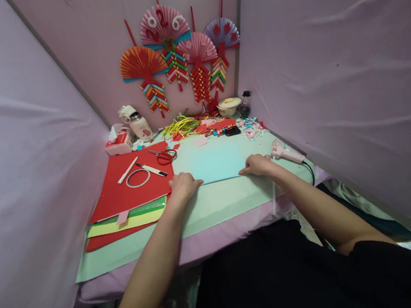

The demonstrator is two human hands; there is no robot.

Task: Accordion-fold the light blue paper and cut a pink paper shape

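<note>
A sheet of light blue paper (217, 162) lies flat on the pale green table cover, its near edge towards me. My left hand (184, 186) is closed at the sheet's near left corner, the thumb along the edge. At the near right corner my right hand (257, 165) pinches the same edge with curled fingers. Both palms face down, and the undersides of the fingers are hidden. Just left of my left hand is a large red sheet (121, 193). On it lie red-handled scissors (164, 156), a utility knife (151, 169), a white pen (128, 170) and a roll of tape (137, 178).
A pink glue gun (287, 153) with a black cord lies at the right. Along the back are a tissue box (118, 140), a bottle (140, 127), yellow strips (182, 126), paper scraps (252, 128) and a lidded bowl (229, 107). Paper fans (164, 25) hang on the wall.
</note>
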